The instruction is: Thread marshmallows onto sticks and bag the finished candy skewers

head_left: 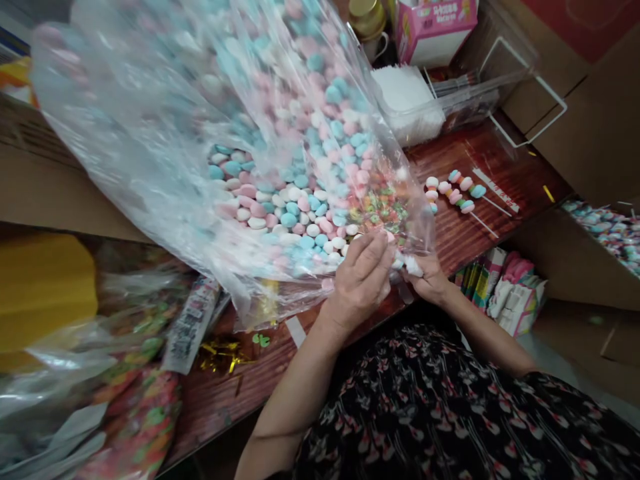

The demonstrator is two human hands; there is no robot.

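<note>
A large clear plastic bag [165,193] full of pink, white and blue marshmallows [290,217] lies open before me. Among them, near its right side, sits a patch of orange and green gummy candies [383,207]. My left hand [361,277] is closed at the bag's near edge, with a pink piece by its fingertips; what it grips is mostly hidden. Close beside it, my right hand [431,279] pinches a white marshmallow [413,265]. Candy skewers [457,193] of marshmallows and gummies on white sticks rest on the table, right of the bag.
A clear plastic bin [480,93] with white sheets [407,100] and a pink box [435,30] stand at the back. More wrapped gummies [145,413] lie at left on the wooden table [220,407]. At far right, a cardboard box [583,247] holds many finished-looking skewers.
</note>
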